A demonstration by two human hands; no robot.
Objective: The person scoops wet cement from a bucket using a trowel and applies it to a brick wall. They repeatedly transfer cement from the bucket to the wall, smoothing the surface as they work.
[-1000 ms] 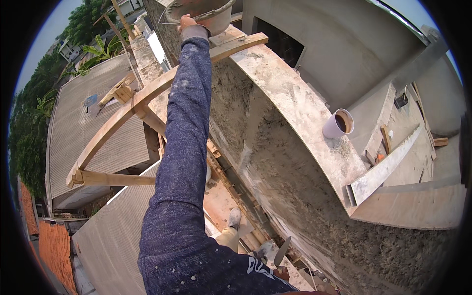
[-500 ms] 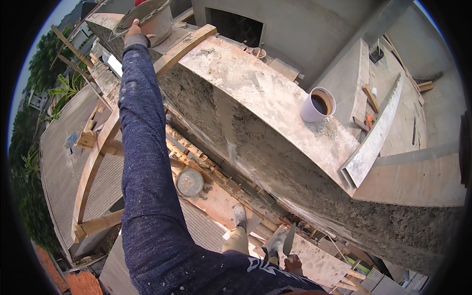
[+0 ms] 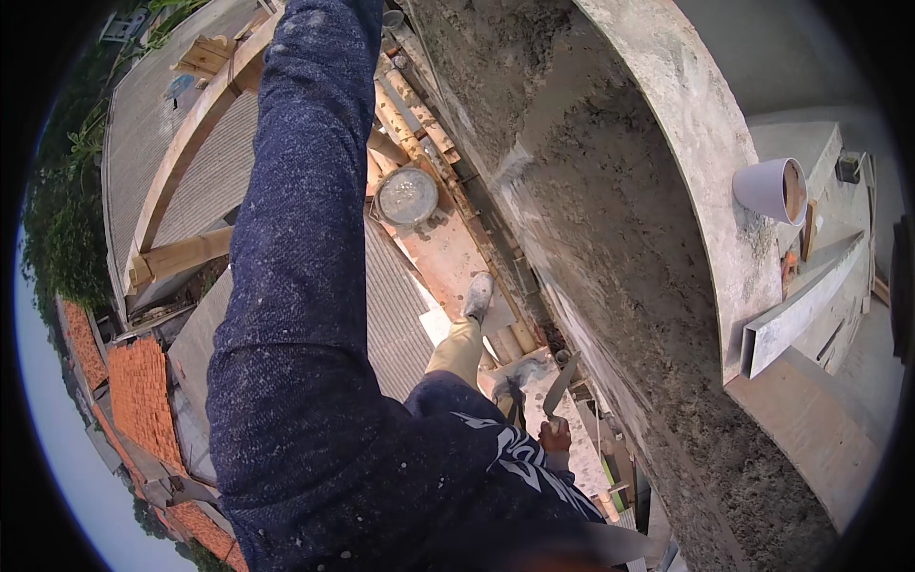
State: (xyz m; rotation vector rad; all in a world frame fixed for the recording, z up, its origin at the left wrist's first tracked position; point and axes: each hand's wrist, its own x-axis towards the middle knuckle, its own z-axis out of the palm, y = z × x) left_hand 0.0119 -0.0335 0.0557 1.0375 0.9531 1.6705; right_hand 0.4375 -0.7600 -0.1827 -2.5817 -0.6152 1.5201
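The left sleeve (image 3: pixel 319 124) is cropped, its hand unseen.

We look steeply down from the person's head, through the left of two wide fisheye cameras worn side by side. The sleeve (image 3: pixel 305 238) sits very near us, left of centre, while the right hand (image 3: pixel 555 437) and the shoe (image 3: pixel 478 296) show smaller, farther below. Straight edges bend toward our view's border, with the wall (image 3: pixel 610 191) on the right and roofs (image 3: pixel 143 396) far left.
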